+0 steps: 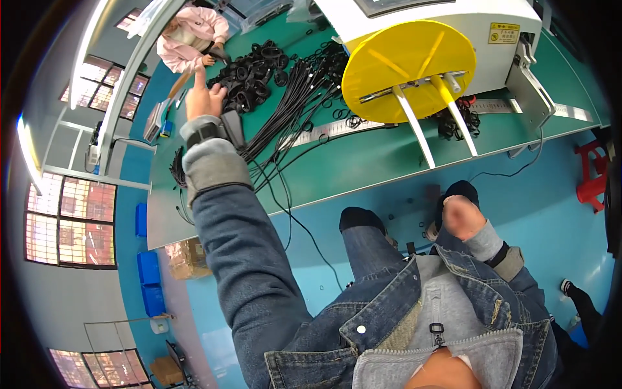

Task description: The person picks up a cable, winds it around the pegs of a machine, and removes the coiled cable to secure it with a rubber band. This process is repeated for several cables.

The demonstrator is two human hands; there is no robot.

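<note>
My left hand (206,102) reaches over the green table (330,172), with one finger stretched out and the others apart. Nothing shows in its grasp. Just right of it lies a pile of coiled black cables (249,74); I cannot tell whether my fingers touch it. A bundle of long black cables (285,113) fans out beside the pile, with loose ends hanging over the table's front edge. My right hand (461,219) hovers over my lap, below the table. It is blurred, and its fingers are hidden.
A white machine (499,61) with a yellow disc (408,68) and pale rods stands at the right. A steel ruler (334,131) and small black rings (457,120) lie under it. Another person in a pink jacket (188,42) sits at the far left. A red stool (591,172) stands far right.
</note>
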